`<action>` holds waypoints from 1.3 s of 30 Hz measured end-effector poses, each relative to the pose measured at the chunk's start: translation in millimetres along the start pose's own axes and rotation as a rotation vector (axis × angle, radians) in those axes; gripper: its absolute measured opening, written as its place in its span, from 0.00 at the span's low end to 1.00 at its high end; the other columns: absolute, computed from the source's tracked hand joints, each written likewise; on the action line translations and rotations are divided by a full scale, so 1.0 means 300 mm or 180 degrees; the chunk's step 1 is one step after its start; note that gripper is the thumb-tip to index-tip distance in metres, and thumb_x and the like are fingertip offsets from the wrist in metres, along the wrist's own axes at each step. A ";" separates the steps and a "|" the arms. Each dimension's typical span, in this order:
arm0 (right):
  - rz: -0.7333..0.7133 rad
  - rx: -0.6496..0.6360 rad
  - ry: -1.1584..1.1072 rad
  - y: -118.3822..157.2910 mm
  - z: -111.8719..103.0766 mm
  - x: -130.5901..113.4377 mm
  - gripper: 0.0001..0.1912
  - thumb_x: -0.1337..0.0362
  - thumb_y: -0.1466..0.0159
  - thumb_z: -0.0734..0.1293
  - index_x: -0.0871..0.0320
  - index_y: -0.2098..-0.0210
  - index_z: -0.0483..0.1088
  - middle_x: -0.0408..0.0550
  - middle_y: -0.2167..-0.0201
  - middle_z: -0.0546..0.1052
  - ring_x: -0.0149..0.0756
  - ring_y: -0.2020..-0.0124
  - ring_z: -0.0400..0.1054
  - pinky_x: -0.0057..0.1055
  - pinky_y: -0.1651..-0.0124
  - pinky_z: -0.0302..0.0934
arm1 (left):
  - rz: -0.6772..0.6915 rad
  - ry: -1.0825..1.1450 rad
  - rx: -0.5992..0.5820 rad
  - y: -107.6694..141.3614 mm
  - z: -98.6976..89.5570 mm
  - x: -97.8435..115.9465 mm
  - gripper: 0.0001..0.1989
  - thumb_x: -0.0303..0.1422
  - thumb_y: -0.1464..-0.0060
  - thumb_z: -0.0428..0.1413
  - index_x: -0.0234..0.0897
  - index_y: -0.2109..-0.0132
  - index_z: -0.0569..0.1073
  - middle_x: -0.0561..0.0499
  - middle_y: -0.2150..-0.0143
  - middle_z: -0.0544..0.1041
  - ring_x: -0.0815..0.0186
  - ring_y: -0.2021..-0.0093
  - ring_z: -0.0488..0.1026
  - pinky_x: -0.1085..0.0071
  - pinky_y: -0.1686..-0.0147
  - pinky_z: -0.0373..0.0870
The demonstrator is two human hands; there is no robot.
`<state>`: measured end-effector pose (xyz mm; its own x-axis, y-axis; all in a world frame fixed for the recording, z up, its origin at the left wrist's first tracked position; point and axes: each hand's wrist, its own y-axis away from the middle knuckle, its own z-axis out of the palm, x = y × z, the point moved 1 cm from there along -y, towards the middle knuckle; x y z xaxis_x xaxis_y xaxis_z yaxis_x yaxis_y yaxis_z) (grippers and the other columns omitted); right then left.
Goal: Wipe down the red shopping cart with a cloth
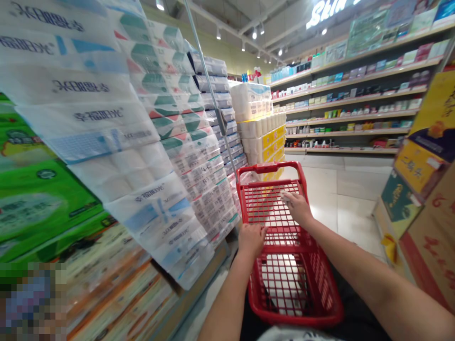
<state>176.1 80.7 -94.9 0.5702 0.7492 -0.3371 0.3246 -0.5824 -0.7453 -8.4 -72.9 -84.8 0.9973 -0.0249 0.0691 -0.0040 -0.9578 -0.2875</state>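
Observation:
In front of my body is a red plastic shopping basket (273, 240) with grid walls and a tall looped handle at its far end. The fingers of my left hand (251, 239) are curled over its left side rim. Reaching in from the right, my right hand (297, 208) is over the far part of the basket. Its fingers are closed on a small crumpled white thing (285, 196) that looks like a tissue. Dark clothing and pale floor show through the basket's grid.
High stacks of wrapped toilet paper packs (142, 175) line the left, with green packs (39, 184) nearer. A metal pole (209, 78) slants before them. Cardboard boxes (435, 227) are piled on the right. Shelves of cosmetics (355, 106) stand behind the tiled floor (350, 189).

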 end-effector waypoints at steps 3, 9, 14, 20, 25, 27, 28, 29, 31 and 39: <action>-0.0238 -0.0115 0.0106 0.002 0.032 -0.008 0.19 0.66 0.34 0.59 0.53 0.45 0.69 0.51 0.44 0.72 0.43 0.44 0.65 0.45 0.44 0.63 | -0.0209 -0.0112 0.0086 -0.029 0.016 0.006 0.23 0.38 0.33 0.38 0.37 0.62 0.76 0.44 0.65 0.79 0.59 0.61 0.74 0.62 0.56 0.63; 0.0007 -0.0244 0.0380 0.013 0.060 0.000 0.22 0.65 0.32 0.57 0.50 0.39 0.64 0.50 0.41 0.70 0.44 0.39 0.61 0.49 0.41 0.61 | -0.0193 0.0229 0.0281 -0.035 0.027 -0.014 0.23 0.38 0.33 0.38 0.39 0.63 0.76 0.47 0.65 0.80 0.62 0.62 0.75 0.62 0.53 0.60; -0.0541 -0.0640 0.0156 0.000 0.060 0.024 0.22 0.70 0.36 0.58 0.52 0.44 0.70 0.50 0.38 0.66 0.46 0.37 0.58 0.48 0.39 0.58 | -0.0132 0.0263 0.0304 -0.040 0.032 -0.014 0.22 0.40 0.33 0.40 0.39 0.66 0.75 0.48 0.65 0.80 0.62 0.62 0.74 0.61 0.54 0.58; 0.0281 -0.0311 -0.0027 -0.011 0.067 0.017 0.24 0.71 0.37 0.58 0.51 0.45 0.70 0.49 0.40 0.68 0.43 0.41 0.62 0.46 0.40 0.60 | -0.0072 0.0159 0.0267 -0.049 0.049 -0.018 0.22 0.40 0.33 0.40 0.40 0.66 0.75 0.48 0.64 0.80 0.62 0.62 0.74 0.61 0.55 0.57; -0.0188 -0.0889 0.0080 -0.006 0.063 -0.049 0.26 0.72 0.40 0.60 0.50 0.45 0.70 0.45 0.40 0.68 0.43 0.37 0.57 0.46 0.36 0.52 | -0.0067 0.0097 0.0285 -0.044 0.046 -0.017 0.19 0.39 0.34 0.43 0.39 0.65 0.75 0.48 0.65 0.80 0.62 0.62 0.74 0.62 0.55 0.56; 0.0356 -0.0831 0.0265 -0.008 0.052 -0.053 0.26 0.68 0.39 0.61 0.48 0.42 0.67 0.45 0.38 0.66 0.45 0.38 0.58 0.49 0.37 0.53 | -0.0063 0.0122 0.0316 -0.039 0.043 -0.015 0.18 0.39 0.35 0.44 0.39 0.66 0.75 0.49 0.65 0.80 0.63 0.62 0.74 0.62 0.55 0.56; 0.0583 -0.0795 0.0305 -0.008 0.047 -0.053 0.26 0.66 0.38 0.61 0.48 0.40 0.65 0.46 0.37 0.65 0.46 0.38 0.58 0.50 0.38 0.53 | -0.0062 0.0129 0.0326 -0.036 0.042 -0.013 0.17 0.39 0.35 0.45 0.39 0.66 0.75 0.49 0.65 0.80 0.63 0.62 0.74 0.62 0.55 0.56; 0.0673 -0.0793 0.0267 -0.008 0.045 -0.055 0.27 0.64 0.37 0.61 0.49 0.38 0.62 0.47 0.37 0.64 0.46 0.38 0.57 0.50 0.38 0.53 | -0.0063 0.0129 0.0331 -0.035 0.042 -0.012 0.17 0.39 0.35 0.45 0.39 0.66 0.75 0.49 0.65 0.80 0.63 0.62 0.74 0.62 0.55 0.56; 0.0470 -0.0885 -0.0042 -0.006 0.047 -0.066 0.29 0.62 0.35 0.59 0.52 0.34 0.55 0.50 0.37 0.64 0.44 0.37 0.57 0.47 0.37 0.53 | -0.0068 0.0114 0.0317 -0.034 0.041 -0.011 0.16 0.39 0.35 0.46 0.39 0.65 0.75 0.49 0.65 0.80 0.62 0.62 0.74 0.62 0.55 0.56; 0.0283 -0.0741 0.0316 0.049 0.078 -0.106 0.25 0.67 0.35 0.58 0.51 0.38 0.62 0.51 0.35 0.60 0.49 0.37 0.55 0.51 0.39 0.55 | -0.0063 0.0072 0.0318 -0.036 0.043 -0.011 0.16 0.38 0.35 0.46 0.39 0.66 0.74 0.49 0.65 0.80 0.62 0.62 0.74 0.62 0.56 0.56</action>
<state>144.9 55.6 -108.7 0.6717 0.6640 -0.3286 0.4282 -0.7099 -0.5592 -10.6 -58.7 -94.1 0.9952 -0.0137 0.0969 0.0242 -0.9248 -0.3796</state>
